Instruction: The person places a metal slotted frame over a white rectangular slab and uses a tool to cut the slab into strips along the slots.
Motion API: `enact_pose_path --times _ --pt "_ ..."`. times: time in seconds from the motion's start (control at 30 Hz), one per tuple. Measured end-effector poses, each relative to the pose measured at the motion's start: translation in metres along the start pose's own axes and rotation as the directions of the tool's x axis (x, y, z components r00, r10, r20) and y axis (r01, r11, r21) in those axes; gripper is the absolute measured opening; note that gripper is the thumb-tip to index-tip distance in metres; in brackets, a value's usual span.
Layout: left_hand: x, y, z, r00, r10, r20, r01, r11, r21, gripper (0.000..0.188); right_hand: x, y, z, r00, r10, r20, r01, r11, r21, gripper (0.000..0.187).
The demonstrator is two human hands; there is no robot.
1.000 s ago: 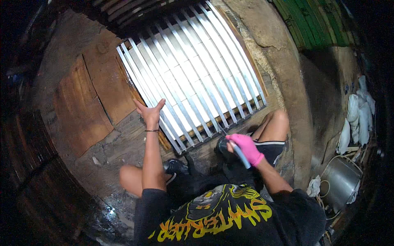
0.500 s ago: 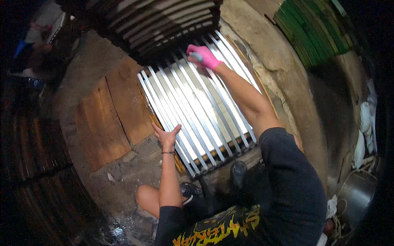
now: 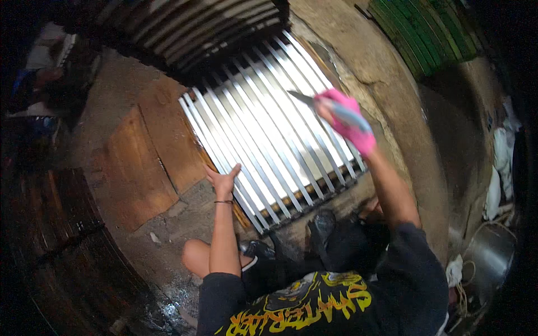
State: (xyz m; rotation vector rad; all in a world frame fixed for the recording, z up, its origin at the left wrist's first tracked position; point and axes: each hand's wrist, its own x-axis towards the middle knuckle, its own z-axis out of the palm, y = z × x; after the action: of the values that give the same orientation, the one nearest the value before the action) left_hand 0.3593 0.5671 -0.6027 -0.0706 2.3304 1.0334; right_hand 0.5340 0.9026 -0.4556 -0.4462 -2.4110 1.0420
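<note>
A tray lies on the ground in front of me, crossed by several straight silvery metal strips with a bright white sheet-like layer beneath them. My left hand is bare and rests at the tray's left side, thumb stretched over the outer strips and fingers spread along the outer edge. Above the tray's right part, my right hand, in a pink glove, is closed around the pale blue handle of a knife. Its dark blade points up and left over the strips. The hand is slightly blurred.
A dark stack of slatted trays stands right behind the tray. Brown boards lie on the ground to the left. Green slatted panels are at the far right, and a metal pot stands at the lower right.
My right hand has swung from the tray's far edge toward me and to the right, bringing the knife blade into sight. My left hand stays at the tray's left edge.
</note>
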Motion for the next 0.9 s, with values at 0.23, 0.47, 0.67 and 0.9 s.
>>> enact_pose_path --times 0.23,0.47,0.67,0.9 --pt "-0.002 0.010 0.001 0.999 -0.051 -0.004 0.051 0.996 -0.069 0.134 0.197 0.088 0.095 0.998 -0.020 0.060 0.020 1.000 -0.003 0.026" --pt "-0.002 -0.003 -0.010 0.999 -0.028 -0.025 0.027 0.998 -0.054 0.133 0.090 0.057 0.114 0.966 0.093 0.243 -0.101 0.995 0.017 0.022" --pt "-0.003 -0.001 0.009 0.997 -0.082 -0.008 0.082 0.996 -0.046 0.133 -0.209 -0.036 -0.015 0.758 0.508 0.409 -0.609 0.776 0.165 0.029" --pt "0.005 0.002 0.004 0.997 -0.071 -0.006 0.071 0.995 0.065 0.133 -0.037 0.000 -0.047 0.986 0.136 0.093 -0.144 0.986 0.085 0.015"
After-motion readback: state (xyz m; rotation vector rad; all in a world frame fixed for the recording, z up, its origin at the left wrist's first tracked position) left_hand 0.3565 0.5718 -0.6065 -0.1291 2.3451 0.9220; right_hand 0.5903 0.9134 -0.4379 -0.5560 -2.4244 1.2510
